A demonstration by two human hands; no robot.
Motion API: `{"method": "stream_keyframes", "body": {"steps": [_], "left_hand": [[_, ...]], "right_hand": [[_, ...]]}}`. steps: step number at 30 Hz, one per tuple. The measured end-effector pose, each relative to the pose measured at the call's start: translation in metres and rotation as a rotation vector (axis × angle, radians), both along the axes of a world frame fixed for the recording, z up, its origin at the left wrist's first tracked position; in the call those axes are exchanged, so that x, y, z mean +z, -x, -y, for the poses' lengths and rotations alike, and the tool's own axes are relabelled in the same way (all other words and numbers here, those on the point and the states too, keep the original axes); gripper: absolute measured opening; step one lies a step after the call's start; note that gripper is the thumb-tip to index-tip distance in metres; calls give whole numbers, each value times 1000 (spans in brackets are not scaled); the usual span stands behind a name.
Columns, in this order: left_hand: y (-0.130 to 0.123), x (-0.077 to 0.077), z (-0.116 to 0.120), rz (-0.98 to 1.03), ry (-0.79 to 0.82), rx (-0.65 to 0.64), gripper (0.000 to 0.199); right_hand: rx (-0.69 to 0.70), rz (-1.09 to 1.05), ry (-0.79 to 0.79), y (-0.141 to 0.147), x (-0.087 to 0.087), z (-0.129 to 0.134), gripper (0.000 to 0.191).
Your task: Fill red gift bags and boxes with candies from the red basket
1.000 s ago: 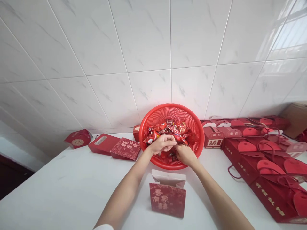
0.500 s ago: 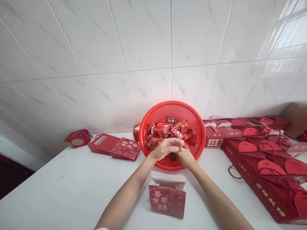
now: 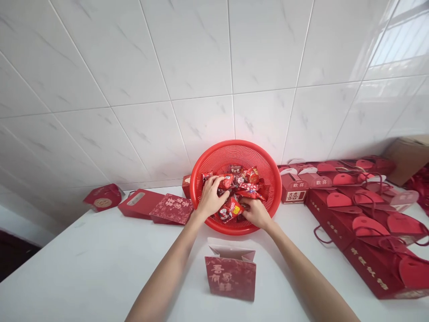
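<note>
A red plastic colander [image 3: 278, 179] holds a heap of wrapped candies [image 3: 229, 209], mostly in red wrappers. Both my hands are inside it, among the sweets. My left hand [image 3: 211, 197] is on the left of the heap, its curved fingers and thumb apart, touching the wrappers. On the right, my right hand [image 3: 256, 212] has its fingers bent around candies, with the fingertips partly hidden under a red wrapper with white dots [image 3: 250, 190]. In front of the colander, between my forearms, an open red paper gift box [image 3: 230, 277] stands upright with its mouth up.
Several red gift boxes with cord handles [image 3: 365, 241] are lined up on the right, with smaller boxes [image 3: 295, 188] beside the colander. Left of it lie flat-looking red boxes [image 3: 172, 208] and a rounded red box [image 3: 103, 197]. A tiled wall [image 3: 201, 120] rises behind the white table [image 3: 83, 268].
My hands were together over the front of the candies. They have moved apart and into the heap, the left to the left, and some wrappers have shifted. The view has turned slightly.
</note>
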State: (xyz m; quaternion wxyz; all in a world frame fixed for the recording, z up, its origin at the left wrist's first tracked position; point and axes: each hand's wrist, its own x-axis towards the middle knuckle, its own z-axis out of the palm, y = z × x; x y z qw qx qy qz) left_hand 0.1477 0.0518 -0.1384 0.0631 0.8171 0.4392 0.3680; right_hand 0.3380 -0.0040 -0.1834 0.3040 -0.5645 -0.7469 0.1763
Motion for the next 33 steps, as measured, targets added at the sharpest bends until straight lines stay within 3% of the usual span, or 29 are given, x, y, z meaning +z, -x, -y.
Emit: {"method": "stream_keyframes", "body": {"steps": [4,10,16,23,25,28,33], "left_hand": [[4,-11,-2,55,43,-3,46],[8,-5,-5,190,49,-2,30],[9,-4,-1,434,-22,-21,20],[16,1,-10,646,267,-66,26],[19,4,-12,561,284,-95,35],[21,7,-10,258,262,-116,49],[22,13,0,-178,236,48,49]], "right_hand": [[89,-523,-20,-4,3,-6,15],[96,-1036,98,-10,10,-9,22],[12,-1262,104,-16,17,-9,26],[97,-1325,215,-28,22,-4,25],[120,-1303,229,-29,22,-3,25],[166,-1271,249,-29,23,-3,26],[254,-1200,267,-24,26,-2,25]]}}
